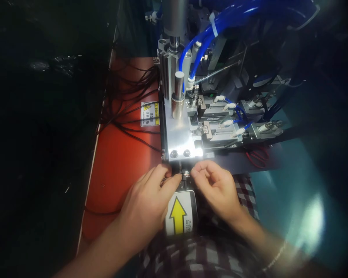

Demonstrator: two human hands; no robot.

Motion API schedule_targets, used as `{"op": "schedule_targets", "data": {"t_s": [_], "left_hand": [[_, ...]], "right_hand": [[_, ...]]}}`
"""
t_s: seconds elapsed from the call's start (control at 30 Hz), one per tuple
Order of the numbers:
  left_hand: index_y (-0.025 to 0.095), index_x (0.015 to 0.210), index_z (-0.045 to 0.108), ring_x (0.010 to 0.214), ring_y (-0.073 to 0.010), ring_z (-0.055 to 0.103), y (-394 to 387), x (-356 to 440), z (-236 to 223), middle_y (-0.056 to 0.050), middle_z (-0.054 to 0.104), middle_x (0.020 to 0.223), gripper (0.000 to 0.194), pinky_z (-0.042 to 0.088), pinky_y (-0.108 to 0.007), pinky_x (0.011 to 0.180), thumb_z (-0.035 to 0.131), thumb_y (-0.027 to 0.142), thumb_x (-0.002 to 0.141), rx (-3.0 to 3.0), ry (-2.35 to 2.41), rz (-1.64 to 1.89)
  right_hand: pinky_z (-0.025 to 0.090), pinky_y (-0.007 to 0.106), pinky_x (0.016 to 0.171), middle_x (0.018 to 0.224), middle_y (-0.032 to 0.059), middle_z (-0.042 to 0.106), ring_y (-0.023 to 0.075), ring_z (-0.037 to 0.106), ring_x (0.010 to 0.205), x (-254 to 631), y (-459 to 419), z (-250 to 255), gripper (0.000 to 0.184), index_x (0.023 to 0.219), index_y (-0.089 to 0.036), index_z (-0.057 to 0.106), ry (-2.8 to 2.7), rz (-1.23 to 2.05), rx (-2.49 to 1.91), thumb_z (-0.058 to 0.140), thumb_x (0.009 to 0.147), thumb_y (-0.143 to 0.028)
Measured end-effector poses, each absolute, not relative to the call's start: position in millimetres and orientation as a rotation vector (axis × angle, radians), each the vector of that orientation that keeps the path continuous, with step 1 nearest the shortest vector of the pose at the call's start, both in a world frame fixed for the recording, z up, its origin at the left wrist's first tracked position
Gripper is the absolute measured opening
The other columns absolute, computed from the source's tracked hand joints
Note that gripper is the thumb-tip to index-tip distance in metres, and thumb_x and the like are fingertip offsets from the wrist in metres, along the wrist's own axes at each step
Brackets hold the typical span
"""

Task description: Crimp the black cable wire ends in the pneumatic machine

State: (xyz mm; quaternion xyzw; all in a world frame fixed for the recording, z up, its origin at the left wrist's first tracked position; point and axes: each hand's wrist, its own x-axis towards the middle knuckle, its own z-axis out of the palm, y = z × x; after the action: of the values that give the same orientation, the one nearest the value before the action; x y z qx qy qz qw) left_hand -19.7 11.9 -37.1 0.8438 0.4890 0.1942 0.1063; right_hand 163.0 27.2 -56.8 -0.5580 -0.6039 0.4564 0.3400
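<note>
My left hand (pixel 147 193) is closed at the front of a metal machine, its thumb stretched along a narrow dark slot. What its curled fingers hold, if anything, is hidden. Opposite it, my right hand (pixel 216 187) pinches thumb and forefinger together beside a tiny shiny part (pixel 186 174), too small to name. Just beyond both hands sits a bright metal block (pixel 178 139) with two bolts at its front. Closer to my body is a white label with a yellow arrow (pixel 178 214), partly covered by my left hand.
Black cables (pixel 130 127) run over an orange surface (pixel 113 170) at left, near a warning label (pixel 150 114). Blue air hoses (pixel 203 42) arch above the machine. Small pneumatic cylinders (pixel 223 135) stand at right. Red-handled scissors (pixel 258 156) lie behind my right hand.
</note>
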Motion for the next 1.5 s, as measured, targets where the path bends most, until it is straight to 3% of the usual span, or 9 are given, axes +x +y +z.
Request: {"op": "schedule_targets", "data": {"t_s": [0.1,0.2,0.4,0.5,0.6,0.77,1.03,1.2,1.5], "left_hand": [[0.015,0.105,0.065,0.076,-0.0179,0.056,11.7,-19.2,-36.0,-0.008,0.057,0.085,0.031,0.051,-0.027,0.063,0.042,0.007,0.086,2.481,1.457,0.543],[0.017,0.102,0.065,0.074,-0.0170,0.055,12.1,-18.8,-35.1,-0.007,0.056,0.083,0.030,0.051,-0.026,0.063,0.041,0.009,0.087,2.468,1.470,0.532],[0.015,0.104,0.065,0.075,-0.0190,0.055,11.9,-19.1,-36.5,-0.008,0.055,0.084,0.027,0.050,-0.029,0.063,0.045,0.009,0.086,2.464,1.450,0.531],[0.013,0.104,0.065,0.075,-0.0198,0.056,11.2,-19.2,-36.9,-0.008,0.055,0.084,0.027,0.050,-0.030,0.062,0.047,0.008,0.085,2.454,1.443,0.543],[0.013,0.102,0.065,0.075,-0.0200,0.056,10.7,-19.2,-36.2,-0.009,0.056,0.085,0.027,0.051,-0.030,0.062,0.046,0.007,0.084,2.460,1.446,0.553],[0.013,0.097,0.066,0.073,-0.0195,0.056,11.3,-18.7,-35.0,-0.009,0.056,0.082,0.027,0.050,-0.029,0.060,0.044,0.004,0.083,2.469,1.448,0.565],[0.012,0.093,0.068,0.073,-0.0202,0.058,11.8,-17.2,-35.6,-0.010,0.058,0.080,0.029,0.052,-0.031,0.060,0.042,0.003,0.083,2.468,1.449,0.610],[0.012,0.100,0.067,0.073,-0.0204,0.058,11.0,-18.6,-37.0,-0.010,0.057,0.081,0.031,0.052,-0.030,0.059,0.043,0.003,0.082,2.493,1.449,0.604],[0.014,0.107,0.065,0.078,-0.0206,0.058,11.1,-20.9,-41.1,-0.010,0.057,0.087,0.029,0.053,-0.032,0.065,0.046,0.007,0.086,2.484,1.440,0.621]], "right_hand": [[0.029,0.023,0.044,0.055,-0.0058,0.041,0.0098,0.036,0.047,163.2,28.0,-56.2,0.014,0.079,-0.019,0.055,-1.421,1.361,-1.502,0.053,0.089,-0.029],[0.029,0.023,0.043,0.053,-0.0063,0.039,0.0098,0.036,0.046,167.5,29.0,-54.2,0.012,0.078,-0.019,0.057,-1.518,1.324,-1.527,0.054,0.087,-0.027],[0.033,0.026,0.054,0.052,-0.0038,0.054,0.0103,0.042,0.048,172.4,32.6,-42.5,0.009,0.075,-0.017,0.062,-2.132,0.514,-1.396,0.058,0.083,-0.017],[0.031,0.028,0.054,0.052,-0.0031,0.056,0.0108,0.040,0.047,172.0,35.5,-37.6,0.012,0.074,-0.017,0.061,-2.274,0.351,-1.301,0.056,0.085,-0.016],[0.032,0.027,0.054,0.054,-0.0028,0.055,0.0114,0.043,0.048,172.1,36.5,-37.3,0.012,0.077,-0.017,0.058,-2.263,0.501,-1.309,0.052,0.088,-0.017],[0.035,0.025,0.056,0.064,-0.0023,0.055,0.0116,0.049,0.056,172.2,34.4,-42.7,0.009,0.085,-0.019,0.052,-1.977,1.059,-1.434,0.046,0.092,-0.020],[0.030,0.023,0.050,0.059,-0.0069,0.037,0.0094,0.033,0.053,169.1,29.7,-52.0,0.014,0.079,-0.020,0.049,-1.571,1.427,-1.528,0.048,0.092,-0.025],[0.023,0.021,0.042,0.051,-0.0084,0.037,0.0071,0.028,0.045,165.6,33.6,-51.3,0.019,0.075,-0.018,0.051,-1.190,1.709,-1.584,0.053,0.088,-0.032],[0.026,0.022,0.043,0.054,-0.0060,0.042,0.0081,0.034,0.046,160.8,31.7,-54.9,0.014,0.078,-0.016,0.056,-1.310,1.450,-1.487,0.055,0.086,-0.028]]}}
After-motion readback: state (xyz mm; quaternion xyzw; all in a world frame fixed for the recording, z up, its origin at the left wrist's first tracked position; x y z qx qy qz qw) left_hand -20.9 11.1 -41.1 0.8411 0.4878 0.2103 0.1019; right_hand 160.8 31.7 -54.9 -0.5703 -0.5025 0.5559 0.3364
